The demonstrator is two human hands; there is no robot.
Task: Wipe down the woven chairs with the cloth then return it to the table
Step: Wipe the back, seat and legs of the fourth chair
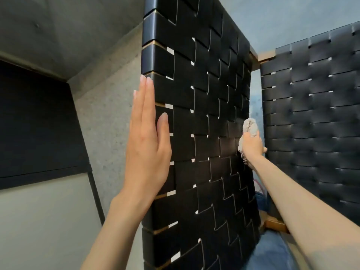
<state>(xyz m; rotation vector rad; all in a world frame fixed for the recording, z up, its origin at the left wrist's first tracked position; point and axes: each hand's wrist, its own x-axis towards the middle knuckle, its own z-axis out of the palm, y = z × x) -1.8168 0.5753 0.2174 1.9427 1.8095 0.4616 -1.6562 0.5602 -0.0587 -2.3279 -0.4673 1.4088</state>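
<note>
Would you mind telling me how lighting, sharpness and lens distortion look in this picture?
Head view: wide-angle distortion tilts and stretches the near woven chair; a soft sheen lies on the second woven chair at right; the left hand looks sharp, the cloth gripped by the right hand slightly soft.

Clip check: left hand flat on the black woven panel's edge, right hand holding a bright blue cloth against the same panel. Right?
Not quite: the cloth is pale grey-beige, not bright blue. The head view shows the right hand holding it against the black woven panel, while the left hand lies flat on that panel's edge.
</note>
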